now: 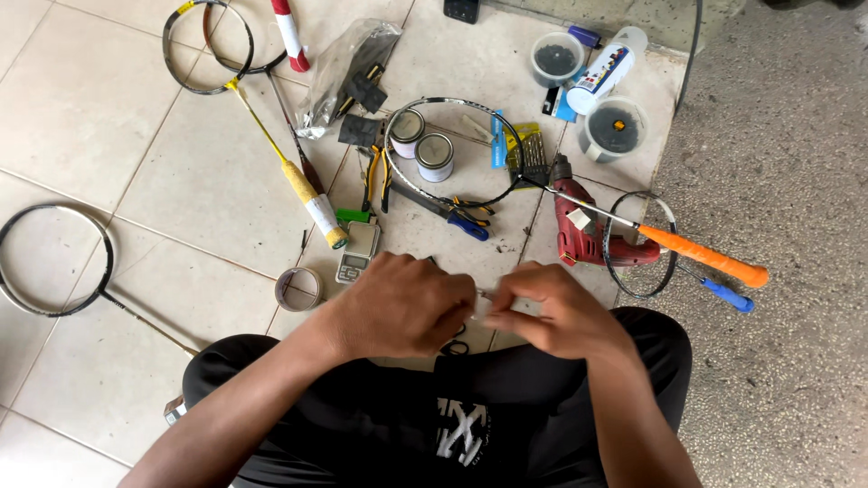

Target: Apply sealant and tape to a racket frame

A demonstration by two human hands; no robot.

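Pale tiled floor [181, 181] carries everything, meeting rough grey concrete [778, 181] to the right of the hands. Just ahead of the left hand [402, 305] lie a small pocket scale [357, 253] and a tape roll [298, 289]. Ahead of the right hand [551, 312] rests a red power drill [583, 230] beside an orange-handled racket [705, 256]. Farther ahead sit two small tins [421, 145] inside a racket hoop, blue-handled pliers [457, 217], two dark-filled plastic cups [588, 90] and a white spray can [608, 70]. Far left lies a bare black racket frame [54, 262]; a yellow-shafted racket [289, 167] stretches ahead-left.
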